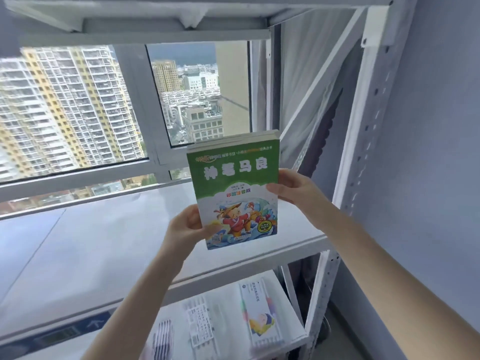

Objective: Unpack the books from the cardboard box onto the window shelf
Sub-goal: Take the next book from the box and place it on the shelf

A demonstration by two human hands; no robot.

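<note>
We are seeing a white shelf [104, 255] standing against the window [78, 105]; on its lower board [298, 336] flat plastic-wrapped packets [200, 323] are lying side by side, one showing a cartoon figure.

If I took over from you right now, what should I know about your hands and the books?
Left hand grips the green book by its lower left edge; right hand grips its right edge.
The book is upright in the air over the window shelf, not set down yet.
Left to do: put it on the shelf.
The box is out of view, so remaining books cannot be counted.
</note>
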